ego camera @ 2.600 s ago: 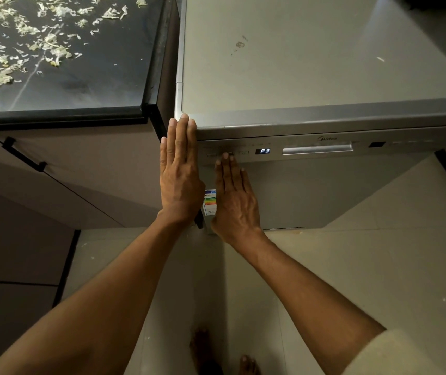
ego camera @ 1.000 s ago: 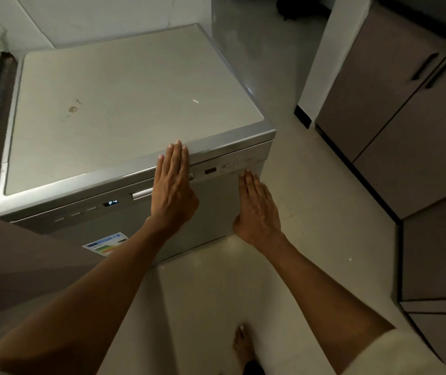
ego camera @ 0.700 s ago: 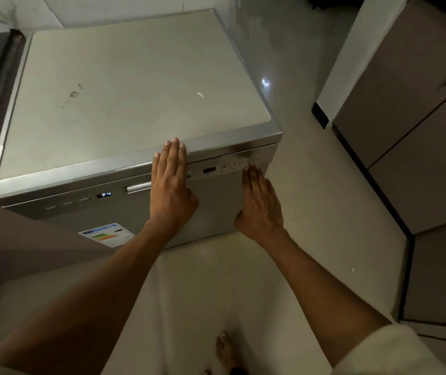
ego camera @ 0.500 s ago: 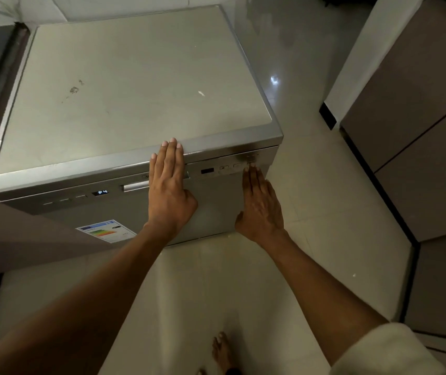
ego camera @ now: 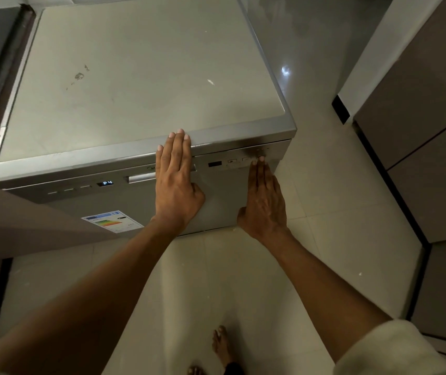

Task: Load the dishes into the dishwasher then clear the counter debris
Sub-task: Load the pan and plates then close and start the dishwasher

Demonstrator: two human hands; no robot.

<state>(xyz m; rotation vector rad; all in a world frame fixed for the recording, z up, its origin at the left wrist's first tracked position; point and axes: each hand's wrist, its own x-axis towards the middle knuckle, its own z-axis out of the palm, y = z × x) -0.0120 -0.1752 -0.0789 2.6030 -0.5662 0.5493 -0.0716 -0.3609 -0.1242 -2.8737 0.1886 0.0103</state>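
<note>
Up against the shut dishwasher point(ego camera: 140, 85) door, left hand point(ego camera: 177, 185) lies flat, open, bracing it; right hand point(ego camera: 263, 201), open too, fingertips point(ego camera: 261, 159) on a panel button, probably starting the cycle.

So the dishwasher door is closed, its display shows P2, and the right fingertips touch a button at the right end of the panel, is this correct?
Not quite: in the head view the display reads P4, not P2. The rest holds: the dishwasher door is closed, and the right hand has its fingertips on a button at the right end of the control panel.
</note>
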